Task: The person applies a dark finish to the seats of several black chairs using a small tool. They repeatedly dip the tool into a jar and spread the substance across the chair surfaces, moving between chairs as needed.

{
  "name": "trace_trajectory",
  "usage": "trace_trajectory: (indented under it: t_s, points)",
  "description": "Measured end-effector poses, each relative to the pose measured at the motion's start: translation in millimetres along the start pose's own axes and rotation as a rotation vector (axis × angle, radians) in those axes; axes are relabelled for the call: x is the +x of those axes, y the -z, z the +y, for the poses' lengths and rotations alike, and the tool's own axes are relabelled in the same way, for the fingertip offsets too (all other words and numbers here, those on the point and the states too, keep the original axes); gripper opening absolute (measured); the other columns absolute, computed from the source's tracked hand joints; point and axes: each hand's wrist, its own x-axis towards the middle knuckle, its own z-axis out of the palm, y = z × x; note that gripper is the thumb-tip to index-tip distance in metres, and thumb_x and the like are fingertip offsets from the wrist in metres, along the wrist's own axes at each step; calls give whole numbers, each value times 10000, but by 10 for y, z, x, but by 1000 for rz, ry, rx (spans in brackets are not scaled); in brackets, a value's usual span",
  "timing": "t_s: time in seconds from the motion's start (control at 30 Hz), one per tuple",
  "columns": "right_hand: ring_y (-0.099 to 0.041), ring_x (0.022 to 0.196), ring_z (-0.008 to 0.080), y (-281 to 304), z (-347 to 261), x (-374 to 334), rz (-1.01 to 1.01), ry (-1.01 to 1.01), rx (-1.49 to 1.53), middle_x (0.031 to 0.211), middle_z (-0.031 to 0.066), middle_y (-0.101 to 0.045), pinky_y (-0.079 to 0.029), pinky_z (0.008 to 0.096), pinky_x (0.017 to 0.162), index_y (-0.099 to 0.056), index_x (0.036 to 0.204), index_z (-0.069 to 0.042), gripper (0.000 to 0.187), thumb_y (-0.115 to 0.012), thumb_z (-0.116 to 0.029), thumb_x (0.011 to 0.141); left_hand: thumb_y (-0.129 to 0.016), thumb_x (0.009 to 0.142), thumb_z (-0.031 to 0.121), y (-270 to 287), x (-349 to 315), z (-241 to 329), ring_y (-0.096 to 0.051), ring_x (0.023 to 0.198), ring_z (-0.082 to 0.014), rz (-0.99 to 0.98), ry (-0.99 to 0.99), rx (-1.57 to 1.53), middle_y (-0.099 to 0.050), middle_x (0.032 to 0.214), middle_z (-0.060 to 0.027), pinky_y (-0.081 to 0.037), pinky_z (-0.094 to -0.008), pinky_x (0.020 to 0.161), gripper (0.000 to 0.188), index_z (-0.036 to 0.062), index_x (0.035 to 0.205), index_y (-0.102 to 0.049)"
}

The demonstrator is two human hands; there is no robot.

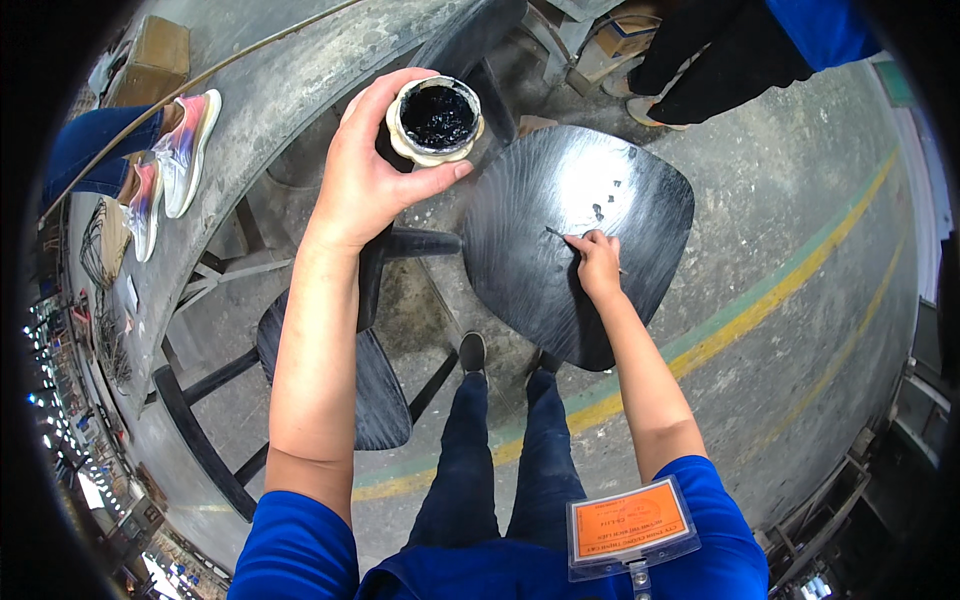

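My left hand (pixel 362 185) grips a small pale cup (pixel 438 158) with a scalloped, smeared side. Glossy black paste (pixel 438 115) lies inside it. Below and to the right of the cup is a black wood-grained chair seat (pixel 520 290). Over its middle, my right hand (pixel 600 265) is pinched on a thin dark tool (pixel 553 232) whose tip is at the seat surface; the fingers hide most of it, so its exact kind cannot be told. Several black dabs (pixel 598 211) sit on the shiny part of the seat, just beyond my right fingers.
A second black chair (pixel 385 400) stands at lower left, by my legs. Along the left runs a curved grey surface (pixel 290 75), with a person's sneakers (pixel 190 150) on it. Another person's dark-trousered legs (pixel 710 65) are at upper right. Yellow and green lines (pixel 790 275) cross the concrete floor.
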Motion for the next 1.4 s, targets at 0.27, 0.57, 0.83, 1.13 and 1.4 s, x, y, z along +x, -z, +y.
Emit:
trace_trajectory:
  t_s: [0.27,0.57,0.83,1.13,1.4]
  points:
    - [-497,923,301,57,-19,-63,-170,65,-18,949,38,-578,-482,390,855,-768,1016,-229,403,-524,20,815,-889,555,193,-1,4,10,-530,1195,-267,-2,-20,22,-610,1227,-72,-404,-396,1043,745,109,1233,-589]
    - [-492,912,307,51,-26,34,-119,-11,41,927,45,-575,-470,395,851,-761,1043,-224,428,-520,39,807,-867,599,127,29,20,4,-554,1146,-198,-39,-11,51,-604,1197,-58,-425,-344,1008,745,65,1268,-546]
    - [-477,871,289,144,14,15,-269,87,27,893,50,-572,-441,344,845,-763,1019,-185,404,-575,78,776,-887,552,189,-1,6,19,-525,1199,-269,-2,24,-8,-607,1228,-66,-406,-399,1042,738,106,1222,-591]
    - [-492,884,277,56,-1,8,6,116,-70,879,49,-546,-456,367,824,-763,1026,-236,416,-585,39,769,-893,543,198,13,21,2,-536,1191,-265,0,39,-37,-606,1231,-73,-412,-397,1038,753,107,1227,-590]
    - [-492,934,273,26,-84,-5,8,54,-185,953,29,-532,-461,390,824,-742,1094,-256,391,-547,-47,827,-890,549,203,2,32,7,-549,1179,-253,8,3,-42,-606,1219,-78,-422,-387,1027,750,91,1226,-586]
